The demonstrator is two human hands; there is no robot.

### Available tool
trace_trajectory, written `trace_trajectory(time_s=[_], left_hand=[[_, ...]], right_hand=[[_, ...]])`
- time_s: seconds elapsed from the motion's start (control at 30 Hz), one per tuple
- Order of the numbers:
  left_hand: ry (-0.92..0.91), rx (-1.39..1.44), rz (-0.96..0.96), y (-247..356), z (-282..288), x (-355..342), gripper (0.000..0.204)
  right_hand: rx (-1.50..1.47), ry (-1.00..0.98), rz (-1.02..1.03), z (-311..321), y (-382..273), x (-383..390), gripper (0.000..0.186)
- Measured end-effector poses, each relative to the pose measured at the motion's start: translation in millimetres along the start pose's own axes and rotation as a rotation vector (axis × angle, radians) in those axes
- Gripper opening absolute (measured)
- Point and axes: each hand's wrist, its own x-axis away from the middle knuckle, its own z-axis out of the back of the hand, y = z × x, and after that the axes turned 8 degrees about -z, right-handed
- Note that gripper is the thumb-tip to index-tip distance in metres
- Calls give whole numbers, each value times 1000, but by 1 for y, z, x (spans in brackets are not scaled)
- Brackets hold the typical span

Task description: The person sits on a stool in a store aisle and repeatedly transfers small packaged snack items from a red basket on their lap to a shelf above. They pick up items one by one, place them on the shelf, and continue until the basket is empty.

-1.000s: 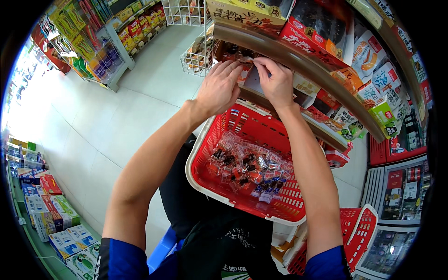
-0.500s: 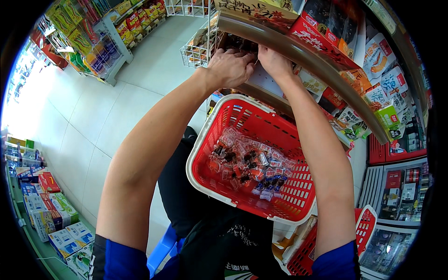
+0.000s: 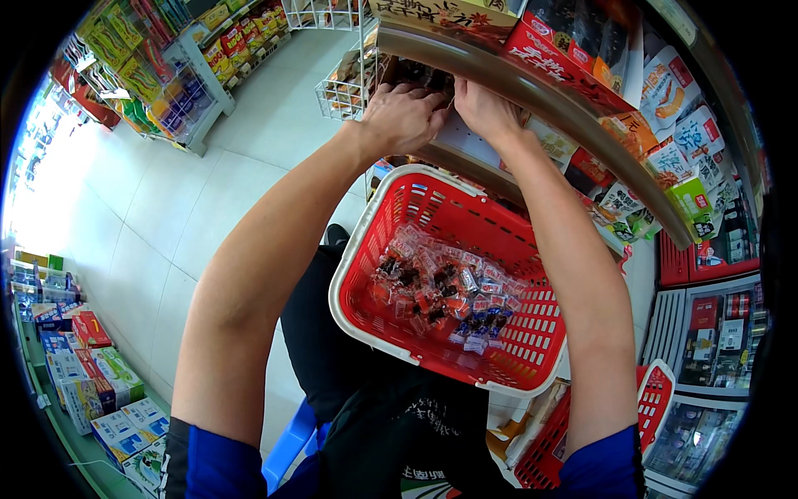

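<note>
At the brown-railed shelf, both my hands are on a box (image 3: 429,76) with dark wrapped pieces in it. My left hand (image 3: 405,116) is closed over its near edge, the fingers bent inward. My right hand (image 3: 484,108) is closed at its right side, the fingertips partly hidden beside the box and under the rail. Below my hands, between my forearms, a red basket (image 3: 440,197) with a white rim sits tilted near my lap. Several small clear-wrapped snacks (image 3: 440,287), some dark, orange or blue, lie loose on its bottom.
The curved brown rail (image 3: 549,91) crosses just above my right hand. Snack boxes and bags (image 3: 698,158) fill the shelf to the right. A white wire rack (image 3: 341,91) hangs beside my left hand. Another red basket (image 3: 657,399) stands low right. Stacked cartons (image 3: 91,358) line the left.
Both hands stay at the box with almost no movement. The view has shifted slightly, and the basket appears tilted a little differently.
</note>
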Motion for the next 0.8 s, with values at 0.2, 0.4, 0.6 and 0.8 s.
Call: trace_trajectory(time_s=[0.2,0.4,0.6,0.8], left_hand=[[85,6,-7,1,-2,2,45],[137,-5,-33,2,2,8,45],[193,-8,-73,10,17,26,42],[273,250,-198,82,1,78,29]], right_hand=[[4,87,57,11,-4,12,29],[-65,134,143,45,-16,60,50],[-249,-29,71,58,-12,155,38],[-238,-657,-196,57,23,262,26]])
